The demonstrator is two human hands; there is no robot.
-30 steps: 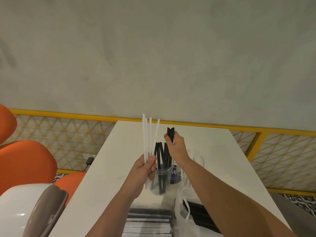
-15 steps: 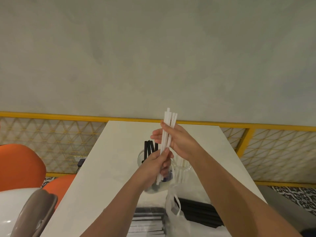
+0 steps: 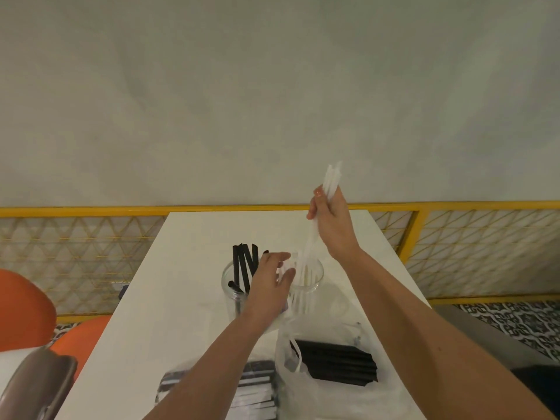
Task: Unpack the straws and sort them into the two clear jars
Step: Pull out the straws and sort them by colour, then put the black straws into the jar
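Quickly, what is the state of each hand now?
Left hand: open, by the right jar, gripping nothing.
Right hand: closed on white straws over that jar.

Both my forearms are bare, no sleeves, watch or bands showing. My right hand [image 3: 333,225], upper centre-right of the frame, has a pinkish-orange painted thumbnail; my left hand [image 3: 268,286] wears no rings.

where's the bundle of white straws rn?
Head view, right of centre: the bundle of thin white plastic straws is gripped in the right hand, lower ends dipping into the right clear glass jar, beside the jar of black straws.
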